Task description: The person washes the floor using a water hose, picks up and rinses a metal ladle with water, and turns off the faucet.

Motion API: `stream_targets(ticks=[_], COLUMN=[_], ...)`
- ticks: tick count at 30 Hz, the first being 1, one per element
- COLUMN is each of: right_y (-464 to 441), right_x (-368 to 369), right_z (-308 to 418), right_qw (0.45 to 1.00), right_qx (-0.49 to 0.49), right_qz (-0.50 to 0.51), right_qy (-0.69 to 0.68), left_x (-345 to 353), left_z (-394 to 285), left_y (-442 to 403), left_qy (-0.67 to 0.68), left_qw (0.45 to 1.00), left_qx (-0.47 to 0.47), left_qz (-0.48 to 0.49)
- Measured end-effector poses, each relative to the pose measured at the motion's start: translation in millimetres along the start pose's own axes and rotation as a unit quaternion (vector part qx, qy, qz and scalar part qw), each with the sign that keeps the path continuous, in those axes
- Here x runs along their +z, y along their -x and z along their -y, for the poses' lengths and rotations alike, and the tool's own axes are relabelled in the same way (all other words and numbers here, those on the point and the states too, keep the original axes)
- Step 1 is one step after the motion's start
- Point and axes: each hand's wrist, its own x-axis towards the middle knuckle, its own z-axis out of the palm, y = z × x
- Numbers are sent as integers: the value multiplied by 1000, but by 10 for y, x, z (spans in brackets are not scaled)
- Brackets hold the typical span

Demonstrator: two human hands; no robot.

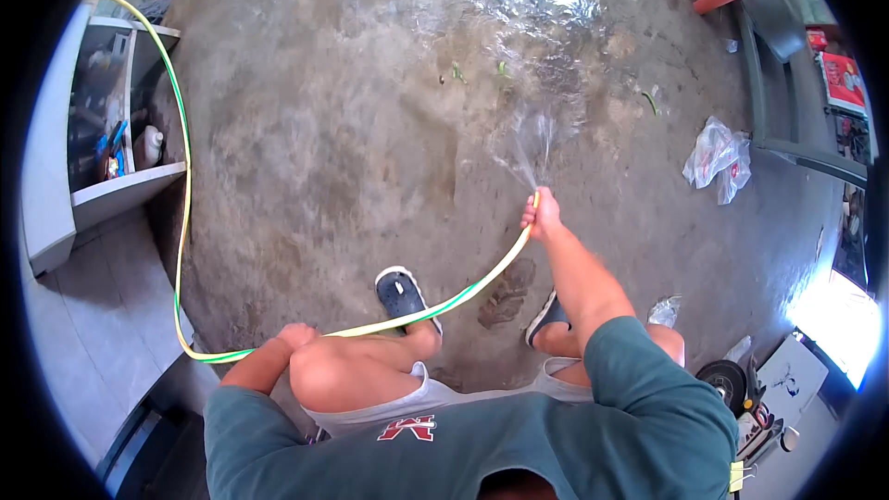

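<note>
Across the wet floor (306, 148), we spread water (530, 162) best with the hose (470, 293) angled low, our right hand (546, 213) gripping its end, our left hand (298, 335) impossible to read.

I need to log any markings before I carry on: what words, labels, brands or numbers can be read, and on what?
No text reads with certainty.
Green shirt: red-and-white lettering, too unclear to quote.
Red printed item at the right: marks too small and blurred.
Clear plastic bag: reddish marks, unreadable.
Hose: no lettering visible.
</note>
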Motion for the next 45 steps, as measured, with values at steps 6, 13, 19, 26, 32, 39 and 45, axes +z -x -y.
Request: stream_targets(ticks=[6, 13, 19, 26, 32, 39, 45], right_y=[41, -112, -30, -7, -33, -200, 3], right_x=[240, 271, 848, 1084, 968, 101, -284], right_z=[49, 150, -144, -38, 525, 1325, 2001], right_qw=[998, 997, 996, 994, 990, 973, 973], right_qx=[-46, -61, -56, -66, -141, -212, -216], right_qz=[-42, -9, 13, 37, 19, -74, -79], right_qy=[22, 51, 73, 82, 10, -52, 0], left_x=[34, -76, -1052, -2237, -2641, -2395, -2319], left_z=[-101, -267, -361, -1041, -2229, -2922, -2917], left_y=[-369, -641, -650, 121, 819, 338, 144], left_qy=[44, 100, 187, 252, 31, 44, -79], left_qw=[997, 992, 956, 878, 827, 830, 908], left_qx=[28, 26, -92, -7, 208, 273, 218], left_qz=[-53, -68, -205, -406, -521, -485, -348])
